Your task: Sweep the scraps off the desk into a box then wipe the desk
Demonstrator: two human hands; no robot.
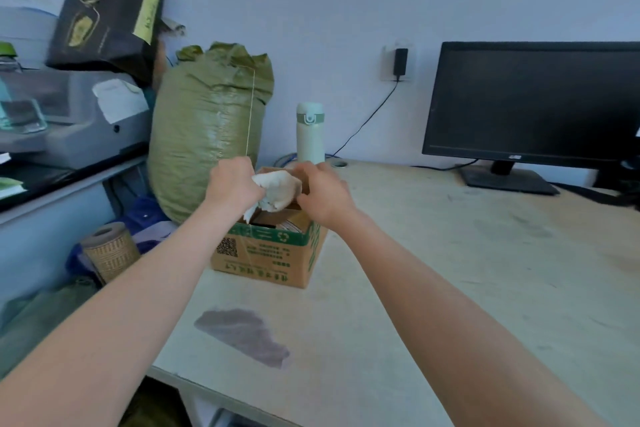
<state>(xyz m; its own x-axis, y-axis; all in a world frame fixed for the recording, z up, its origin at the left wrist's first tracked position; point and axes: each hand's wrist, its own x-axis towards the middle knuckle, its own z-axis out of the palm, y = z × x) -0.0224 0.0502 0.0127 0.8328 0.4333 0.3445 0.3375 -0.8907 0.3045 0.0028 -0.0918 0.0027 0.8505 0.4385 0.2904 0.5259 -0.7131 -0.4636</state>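
Pale, matte desk (pixel 450 270) of smooth board fills the lower right of the frame, scuffed with faint grey smudges and bearing one darker, irregular damp-looking patch (pixel 242 334) at lower centre. One corrugated cardboard box (pixel 270 256), rectangular, brown with a green printed band and a square code mark, stands on the desk near its left edge, top flaps open. Directly above the box opening, both hands meet around one crumpled white cloth (pixel 277 189), soft and wadded. The left hand (pixel 233 185) is clenched on the cloth's left side, with a loose corner hanging below the fist toward the box. The right hand (pixel 323 194) grips the cloth's right side, fingers curled over it. Two bare forearms run from the bottom corners up to centre frame.

Behind the box stands one slim cylindrical flask (pixel 310 133), pale green with a white-and-green cap, smooth in finish. Left of it, off the desk, rises one bulging woven plastic sack (pixel 207 128), olive green, with a thin string hanging down its front. One flat black monitor (pixel 533 100), screen dark, sits at right on a rectangular stand. One black plug adapter (pixel 401 61) sits in a wall socket, its cable trailing down. At upper left, one black paper bag (pixel 107 21) with a yellow label rests atop a grey machine (pixel 83 118). One small woven basket (pixel 110 251), cylindrical, sits at lower left.
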